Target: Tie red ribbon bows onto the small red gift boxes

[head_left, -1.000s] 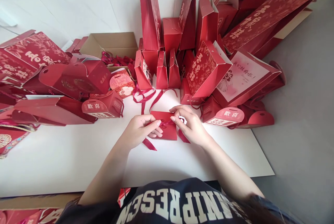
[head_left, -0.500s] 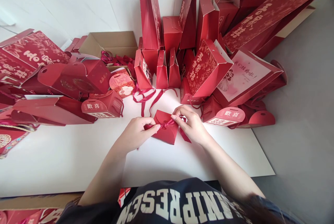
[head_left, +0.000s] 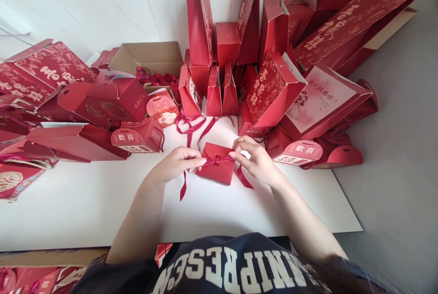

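Hands: two; left hand and right hand, thumbs against fingers, pinching one ribbon.
Counter: one; white surface shows from the red box to the near edge.
Carton: one, open-topped, behind.
Red box: one, between both hands.
Ribbon: across the box top, tails trailing.
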{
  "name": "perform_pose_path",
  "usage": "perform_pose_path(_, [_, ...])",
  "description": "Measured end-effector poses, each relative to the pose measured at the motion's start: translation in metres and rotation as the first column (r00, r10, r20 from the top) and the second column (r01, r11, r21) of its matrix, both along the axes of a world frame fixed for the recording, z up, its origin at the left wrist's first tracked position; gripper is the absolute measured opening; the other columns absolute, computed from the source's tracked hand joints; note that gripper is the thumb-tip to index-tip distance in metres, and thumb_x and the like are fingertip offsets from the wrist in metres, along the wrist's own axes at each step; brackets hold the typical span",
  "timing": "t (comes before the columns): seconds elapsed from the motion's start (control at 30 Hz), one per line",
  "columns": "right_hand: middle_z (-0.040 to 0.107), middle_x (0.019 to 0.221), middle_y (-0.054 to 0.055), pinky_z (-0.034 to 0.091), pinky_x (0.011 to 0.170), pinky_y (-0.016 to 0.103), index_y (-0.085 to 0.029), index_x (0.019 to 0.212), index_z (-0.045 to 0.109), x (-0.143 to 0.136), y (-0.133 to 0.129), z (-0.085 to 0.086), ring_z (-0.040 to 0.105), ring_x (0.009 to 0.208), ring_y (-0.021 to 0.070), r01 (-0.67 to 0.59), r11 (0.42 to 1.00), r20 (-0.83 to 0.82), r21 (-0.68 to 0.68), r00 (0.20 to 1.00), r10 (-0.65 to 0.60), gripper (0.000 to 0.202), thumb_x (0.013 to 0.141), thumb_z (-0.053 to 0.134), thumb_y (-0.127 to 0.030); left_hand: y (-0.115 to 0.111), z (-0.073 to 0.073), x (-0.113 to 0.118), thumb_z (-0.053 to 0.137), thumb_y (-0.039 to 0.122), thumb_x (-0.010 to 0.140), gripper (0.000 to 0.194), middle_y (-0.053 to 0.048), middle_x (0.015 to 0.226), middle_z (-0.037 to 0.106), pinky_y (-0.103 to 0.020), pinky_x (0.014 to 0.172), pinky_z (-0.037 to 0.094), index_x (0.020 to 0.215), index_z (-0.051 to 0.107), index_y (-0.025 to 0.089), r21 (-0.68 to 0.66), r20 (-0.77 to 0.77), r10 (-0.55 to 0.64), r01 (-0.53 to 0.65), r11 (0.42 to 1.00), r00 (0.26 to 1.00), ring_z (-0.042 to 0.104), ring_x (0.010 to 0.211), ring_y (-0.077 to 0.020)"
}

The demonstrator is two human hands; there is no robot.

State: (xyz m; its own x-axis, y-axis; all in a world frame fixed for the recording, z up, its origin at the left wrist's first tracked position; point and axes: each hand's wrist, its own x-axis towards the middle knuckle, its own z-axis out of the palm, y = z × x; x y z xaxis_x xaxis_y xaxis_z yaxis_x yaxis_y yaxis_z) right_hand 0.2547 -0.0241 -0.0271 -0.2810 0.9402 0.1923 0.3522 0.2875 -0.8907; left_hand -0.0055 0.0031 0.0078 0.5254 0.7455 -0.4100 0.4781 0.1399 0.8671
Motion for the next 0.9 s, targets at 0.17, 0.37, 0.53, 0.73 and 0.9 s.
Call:
perform_pose_path(0.17, [0.055,0.086,0.003,0.043,0.084,0.034,-0.021,0.073,0.058,0.008,0.003,-0.004,0.056,0.087,0.0194,0.035,0.998,-0.023,-0.049,0.999,-0.036,0.029,0.089,0.064,-0.044,0.009,-0.007,-0.011,0.060,0.044,0.086,0.033,-0.002,0.069,0.062,-0.026,0.072,0.042,0.071,0.068,0.016,-0.027,0.080,-0.022,0.024,0.999,0.997,0.056,0.069,-0.0151])
perform_pose_path(0.37, [0.060,0.083,0.003,0.045,0.072,0.031,-0.020,0.082,0.060,0.017,0.003,-0.005,0.055,0.077,0.0174,-0.022,0.988,-0.059,-0.155,0.998,0.013,0.024,0.091,0.061,-0.043,0.011,-0.010,-0.017,0.060,0.040,0.085,0.027,-0.004,0.080,0.067,-0.029,0.077,0.045,0.077,0.069,0.016,0.019,0.099,-0.005,0.003,1.000,0.995,0.061,0.079,-0.0181])
perform_pose_path(0.53, [0.065,0.092,0.005,0.047,0.082,0.034,-0.018,0.097,0.062,0.024,0.004,-0.007,0.061,0.086,0.0179,-0.141,0.957,-0.199,-0.254,0.976,0.091,0.012,0.091,0.056,-0.027,0.007,-0.008,-0.012,0.062,0.040,0.086,0.026,-0.003,0.074,0.065,-0.027,0.073,0.047,0.077,0.067,0.016,-0.023,0.107,-0.006,0.008,1.000,0.994,0.061,0.073,-0.0157])
perform_pose_path(0.73, [0.057,0.072,-0.002,0.043,0.064,0.029,-0.018,0.098,0.056,0.027,0.005,-0.010,0.054,0.065,0.0135,-0.169,0.938,-0.295,-0.302,0.952,0.076,0.023,0.079,0.044,-0.011,0.005,-0.009,-0.007,0.068,0.040,0.080,0.028,-0.003,0.069,0.062,-0.028,0.071,0.050,0.068,0.062,0.016,0.019,0.171,0.087,-0.092,0.996,0.981,0.059,0.069,-0.0153])
perform_pose_path(0.9, [0.049,0.063,-0.006,0.032,0.057,0.027,-0.021,0.108,0.050,0.025,0.004,-0.007,0.043,0.057,0.0127,-0.136,0.958,-0.362,-0.253,0.932,0.037,0.034,0.076,0.042,-0.011,0.008,-0.012,-0.011,0.070,0.037,0.078,0.027,-0.001,0.064,0.060,-0.026,0.071,0.047,0.065,0.061,0.016,0.017,0.229,0.185,-0.194,0.981,0.956,0.057,0.065,-0.0138])
